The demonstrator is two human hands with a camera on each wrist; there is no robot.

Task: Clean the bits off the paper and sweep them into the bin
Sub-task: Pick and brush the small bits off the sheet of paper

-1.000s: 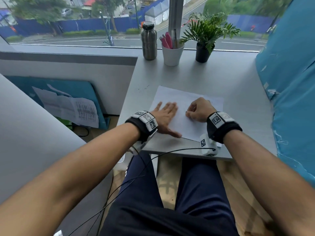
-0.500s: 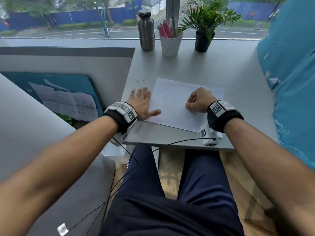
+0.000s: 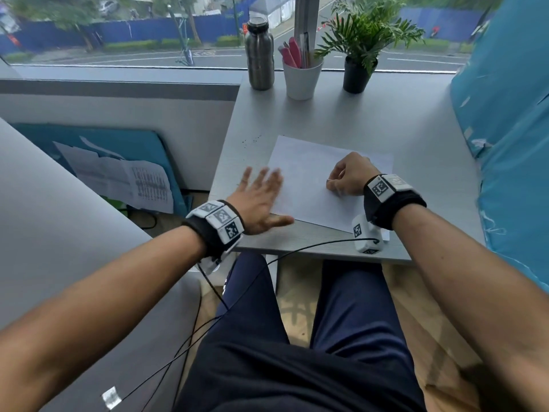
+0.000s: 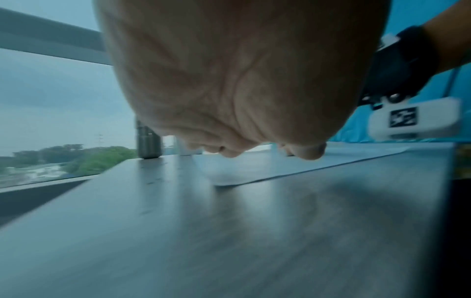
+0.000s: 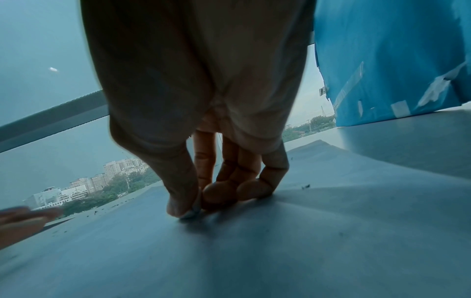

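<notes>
A white paper (image 3: 309,173) lies on the grey desk (image 3: 371,120). Small dark bits (image 3: 252,140) are scattered on the desk just past the paper's far left corner. More bits (image 5: 305,186) lie on the paper in the right wrist view. My left hand (image 3: 258,197) is flat and blurred with its fingers spread, at the paper's left edge. My right hand (image 3: 347,176) is curled on the middle of the paper. Its thumb and fingertips (image 5: 216,191) press down on the sheet and hold nothing that I can see. No bin shows plainly.
A steel bottle (image 3: 260,55), a white cup of pens (image 3: 301,75) and a potted plant (image 3: 359,55) stand along the window at the desk's far edge. A blue sheet (image 3: 511,114) hangs at the right. The desk's left edge drops to a floor with papers (image 3: 118,182).
My left hand slid from the paper out to the left over the desk, and is now moving back to the paper's left edge. The right hand stayed put.
</notes>
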